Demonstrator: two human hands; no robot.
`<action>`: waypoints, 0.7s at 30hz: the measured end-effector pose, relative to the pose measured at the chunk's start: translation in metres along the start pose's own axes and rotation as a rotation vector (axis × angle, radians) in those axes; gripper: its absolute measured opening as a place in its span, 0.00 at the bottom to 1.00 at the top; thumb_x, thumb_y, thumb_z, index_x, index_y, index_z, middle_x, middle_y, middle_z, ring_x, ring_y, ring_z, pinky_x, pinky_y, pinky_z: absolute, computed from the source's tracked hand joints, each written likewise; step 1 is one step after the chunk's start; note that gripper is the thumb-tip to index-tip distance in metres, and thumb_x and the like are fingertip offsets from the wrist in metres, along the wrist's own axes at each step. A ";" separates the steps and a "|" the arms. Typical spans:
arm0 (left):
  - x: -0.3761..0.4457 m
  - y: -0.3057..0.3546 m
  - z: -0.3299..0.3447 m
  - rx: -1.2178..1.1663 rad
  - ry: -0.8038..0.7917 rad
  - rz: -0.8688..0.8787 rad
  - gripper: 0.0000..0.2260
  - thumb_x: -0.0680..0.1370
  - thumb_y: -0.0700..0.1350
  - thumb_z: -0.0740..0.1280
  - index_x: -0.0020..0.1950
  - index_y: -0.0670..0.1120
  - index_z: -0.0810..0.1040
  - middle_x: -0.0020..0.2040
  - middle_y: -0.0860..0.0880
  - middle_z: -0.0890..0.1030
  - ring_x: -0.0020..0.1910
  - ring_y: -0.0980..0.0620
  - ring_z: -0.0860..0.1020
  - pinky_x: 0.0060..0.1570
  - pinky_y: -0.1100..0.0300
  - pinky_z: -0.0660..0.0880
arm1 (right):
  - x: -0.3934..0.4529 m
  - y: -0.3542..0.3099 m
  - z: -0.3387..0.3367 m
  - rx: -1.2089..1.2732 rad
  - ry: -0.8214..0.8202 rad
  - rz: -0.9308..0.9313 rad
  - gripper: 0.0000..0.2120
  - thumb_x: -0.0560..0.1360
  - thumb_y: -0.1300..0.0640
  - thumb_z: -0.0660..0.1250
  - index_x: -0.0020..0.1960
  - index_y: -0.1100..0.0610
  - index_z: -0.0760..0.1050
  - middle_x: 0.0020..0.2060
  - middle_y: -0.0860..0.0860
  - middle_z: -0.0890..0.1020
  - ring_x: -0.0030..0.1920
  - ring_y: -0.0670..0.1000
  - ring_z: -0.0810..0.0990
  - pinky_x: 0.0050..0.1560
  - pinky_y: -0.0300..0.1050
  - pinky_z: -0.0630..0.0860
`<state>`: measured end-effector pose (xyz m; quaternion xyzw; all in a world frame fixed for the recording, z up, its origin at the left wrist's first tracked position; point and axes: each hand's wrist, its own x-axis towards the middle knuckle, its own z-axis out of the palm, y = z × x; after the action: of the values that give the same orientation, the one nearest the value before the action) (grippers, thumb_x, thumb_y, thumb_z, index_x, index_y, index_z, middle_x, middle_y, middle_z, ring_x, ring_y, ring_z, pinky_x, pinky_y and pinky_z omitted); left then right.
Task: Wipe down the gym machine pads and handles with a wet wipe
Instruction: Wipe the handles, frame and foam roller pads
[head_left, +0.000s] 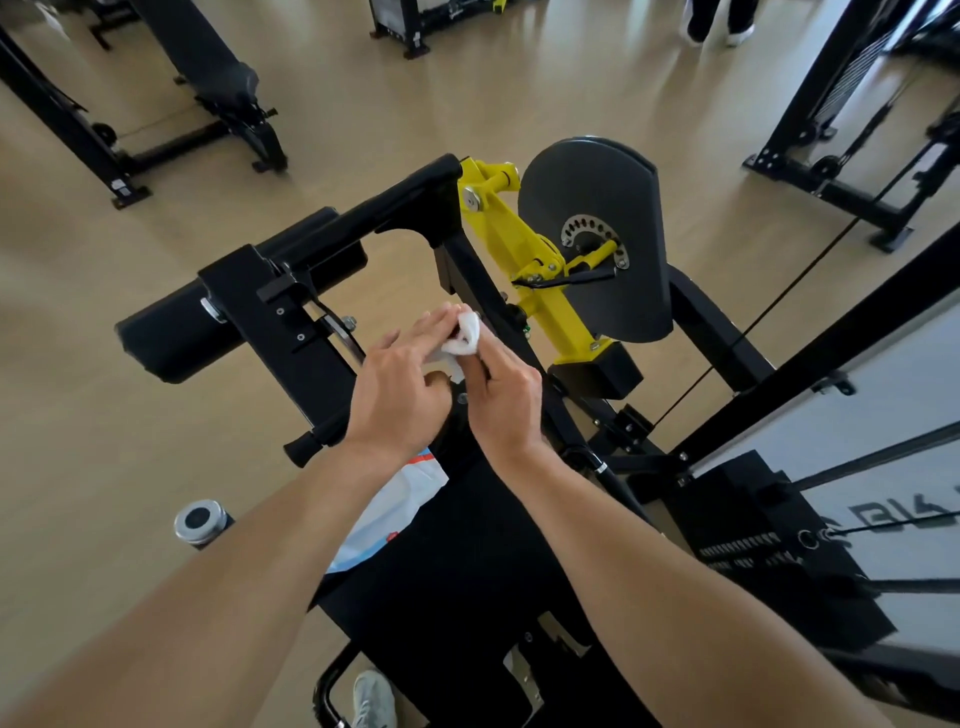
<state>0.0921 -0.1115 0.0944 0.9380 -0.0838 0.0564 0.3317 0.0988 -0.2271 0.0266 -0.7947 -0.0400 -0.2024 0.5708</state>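
A crumpled white wet wipe (465, 335) is held between both hands above the black seat pad (452, 561) of a leg machine. My left hand (397, 387) lies over the wipe with fingers stretched along it and the thumb tucked under. My right hand (501, 397) grips the wipe from the right, fingers curled round it. A black roller pad (171, 335) sits to the left on the machine's arm (291, 317). A black side handle (311, 441) pokes out below my left wrist.
A white, blue and red wipe packet (387, 517) lies on the seat pad under my left forearm. Yellow pivot arm (524, 260) and grey cam disc (597, 228) stand ahead. The weight stack frame (779, 519) is at right, a bench (208, 67) far left, a person's legs (719, 21) at top.
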 end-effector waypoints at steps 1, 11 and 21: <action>0.000 0.000 0.000 0.003 0.005 -0.002 0.31 0.74 0.29 0.64 0.76 0.48 0.71 0.73 0.51 0.74 0.73 0.52 0.71 0.77 0.49 0.63 | -0.002 0.010 0.000 -0.037 -0.037 0.025 0.17 0.82 0.57 0.67 0.70 0.57 0.78 0.62 0.52 0.84 0.62 0.50 0.82 0.62 0.47 0.80; 0.000 -0.001 0.001 0.011 -0.010 -0.024 0.32 0.73 0.29 0.63 0.77 0.49 0.70 0.74 0.53 0.73 0.73 0.50 0.71 0.77 0.50 0.62 | -0.001 0.047 -0.032 -0.273 -0.211 0.229 0.07 0.82 0.57 0.67 0.57 0.52 0.83 0.40 0.44 0.82 0.38 0.44 0.79 0.37 0.42 0.75; 0.000 -0.002 0.000 0.006 -0.012 -0.022 0.32 0.74 0.30 0.63 0.76 0.50 0.71 0.74 0.54 0.73 0.74 0.53 0.70 0.79 0.56 0.57 | 0.021 -0.012 -0.027 0.211 0.113 0.644 0.05 0.80 0.60 0.67 0.55 0.53 0.73 0.45 0.50 0.81 0.38 0.42 0.79 0.36 0.39 0.74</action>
<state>0.0920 -0.1100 0.0932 0.9402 -0.0753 0.0473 0.3288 0.1070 -0.2518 0.0522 -0.6906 0.2240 -0.0502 0.6858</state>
